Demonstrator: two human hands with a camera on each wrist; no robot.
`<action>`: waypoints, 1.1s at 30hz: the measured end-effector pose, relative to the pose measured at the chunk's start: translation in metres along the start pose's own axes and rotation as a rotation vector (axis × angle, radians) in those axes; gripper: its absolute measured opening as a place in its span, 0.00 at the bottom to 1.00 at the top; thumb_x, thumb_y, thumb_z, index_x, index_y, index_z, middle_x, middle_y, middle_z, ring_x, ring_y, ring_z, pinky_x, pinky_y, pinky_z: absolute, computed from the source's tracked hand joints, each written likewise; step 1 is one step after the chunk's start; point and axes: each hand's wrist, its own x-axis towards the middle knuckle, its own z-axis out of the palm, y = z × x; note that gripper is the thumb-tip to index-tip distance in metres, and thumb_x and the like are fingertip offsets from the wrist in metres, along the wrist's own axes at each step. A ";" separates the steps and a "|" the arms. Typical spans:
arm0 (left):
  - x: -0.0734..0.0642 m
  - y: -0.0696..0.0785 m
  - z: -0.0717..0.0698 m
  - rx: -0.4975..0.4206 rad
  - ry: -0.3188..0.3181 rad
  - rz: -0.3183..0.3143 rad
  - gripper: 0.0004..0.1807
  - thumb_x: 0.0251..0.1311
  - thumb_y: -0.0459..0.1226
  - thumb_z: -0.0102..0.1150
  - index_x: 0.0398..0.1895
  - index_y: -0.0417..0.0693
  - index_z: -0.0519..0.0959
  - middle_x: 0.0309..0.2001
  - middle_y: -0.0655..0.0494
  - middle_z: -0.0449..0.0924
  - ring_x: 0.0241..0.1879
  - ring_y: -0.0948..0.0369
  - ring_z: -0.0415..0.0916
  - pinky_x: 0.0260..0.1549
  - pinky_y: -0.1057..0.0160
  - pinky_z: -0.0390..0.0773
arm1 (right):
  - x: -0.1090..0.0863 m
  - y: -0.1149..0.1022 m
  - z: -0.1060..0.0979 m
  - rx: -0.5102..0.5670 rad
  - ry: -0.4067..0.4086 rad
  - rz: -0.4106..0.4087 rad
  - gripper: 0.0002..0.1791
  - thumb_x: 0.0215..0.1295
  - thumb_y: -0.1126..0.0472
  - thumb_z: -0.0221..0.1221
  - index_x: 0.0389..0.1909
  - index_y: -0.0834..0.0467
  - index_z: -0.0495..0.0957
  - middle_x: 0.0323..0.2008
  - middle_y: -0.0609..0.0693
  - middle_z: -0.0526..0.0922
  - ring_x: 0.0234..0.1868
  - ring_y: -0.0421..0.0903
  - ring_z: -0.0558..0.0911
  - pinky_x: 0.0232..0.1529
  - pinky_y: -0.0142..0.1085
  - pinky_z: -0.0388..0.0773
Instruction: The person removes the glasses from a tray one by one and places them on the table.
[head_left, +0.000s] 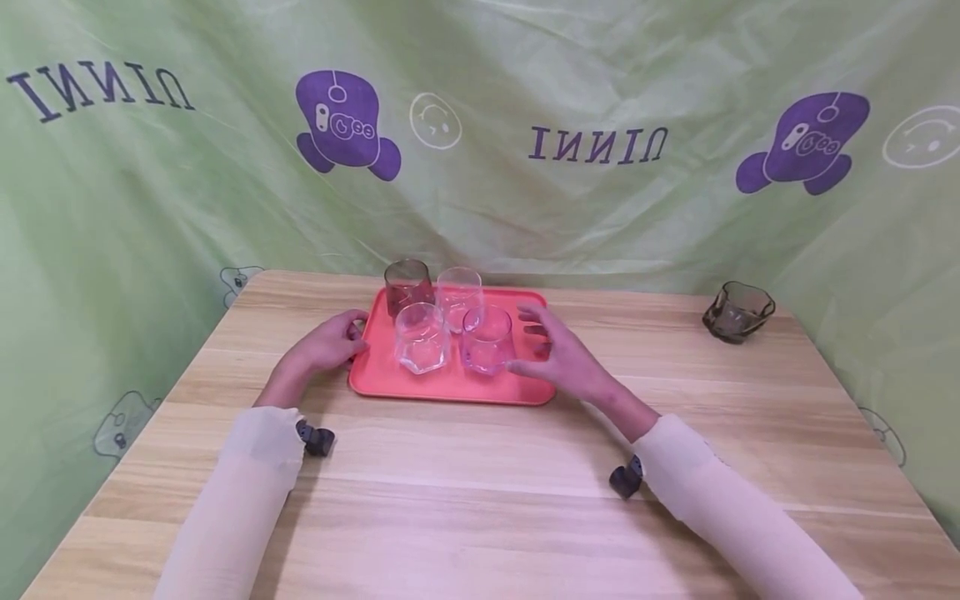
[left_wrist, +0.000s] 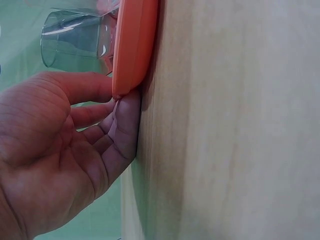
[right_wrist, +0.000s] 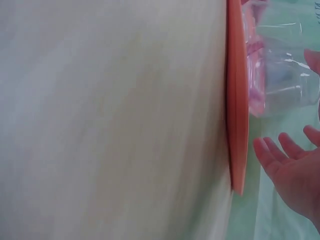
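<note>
A red tray [head_left: 382, 382] lies on the table with two clear glasses, front [head_left: 422, 340] and back [head_left: 460, 293], a pinkish glass [head_left: 487, 346] and a dark grey glass [head_left: 407, 287] standing upright on it. My left hand [head_left: 332, 343] grips the tray's left edge; in the left wrist view the thumb is over the rim [left_wrist: 131, 55] and other fingers are under it. Over the tray's right side is my right hand [head_left: 564, 354], fingers spread and relaxed, thumb close beside the pinkish glass. The right wrist view shows that hand's fingers [right_wrist: 267, 155] apart from the tray rim.
Far off at the right back of the wooden table [head_left: 465, 500] stands a dark, wavy-sided glass bowl [head_left: 738, 313]. A green printed curtain [head_left: 480, 208] hangs behind the table and along both sides. A small black device [head_left: 626, 477] sits at each sleeve cuff.
</note>
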 end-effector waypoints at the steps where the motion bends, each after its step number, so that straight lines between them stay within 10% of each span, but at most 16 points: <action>1: 0.000 0.000 0.000 -0.001 -0.001 -0.002 0.31 0.68 0.24 0.51 0.72 0.23 0.58 0.38 0.40 0.73 0.30 0.54 0.75 0.29 0.60 0.81 | 0.002 0.000 0.002 0.003 -0.002 -0.005 0.50 0.57 0.55 0.77 0.77 0.50 0.61 0.71 0.58 0.66 0.68 0.63 0.70 0.65 0.59 0.69; 33: 0.001 0.001 -0.002 -0.019 -0.028 -0.009 0.31 0.69 0.24 0.50 0.73 0.23 0.55 0.37 0.41 0.72 0.30 0.55 0.75 0.29 0.60 0.82 | 0.018 -0.011 0.021 0.028 -0.018 -0.030 0.46 0.59 0.62 0.75 0.75 0.60 0.60 0.70 0.63 0.65 0.65 0.65 0.72 0.59 0.55 0.77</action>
